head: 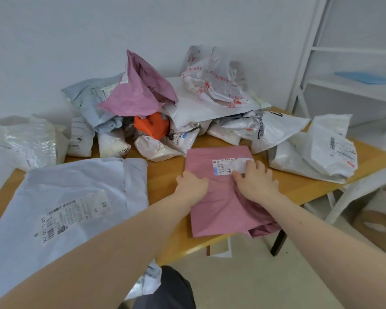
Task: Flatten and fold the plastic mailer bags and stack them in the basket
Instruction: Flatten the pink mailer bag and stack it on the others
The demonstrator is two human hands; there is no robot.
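Observation:
A pink mailer bag [218, 210] with a white shipping label lies flat on the wooden table [303, 186], its near end hanging over the front edge. My left hand [193, 184] rests on the bag's left edge with fingers curled. My right hand [255, 180] presses flat on the bag just below the label, fingers spread. A large pale blue mailer [60, 210] lies flattened at the left. No basket is in view.
A heap of crumpled mailers fills the back of the table: a pink one [140, 88], an orange one [151, 126], white printed bags [214, 79]. More white bags [321, 150] lie at the right. A white metal shelf [343, 63] stands at the far right.

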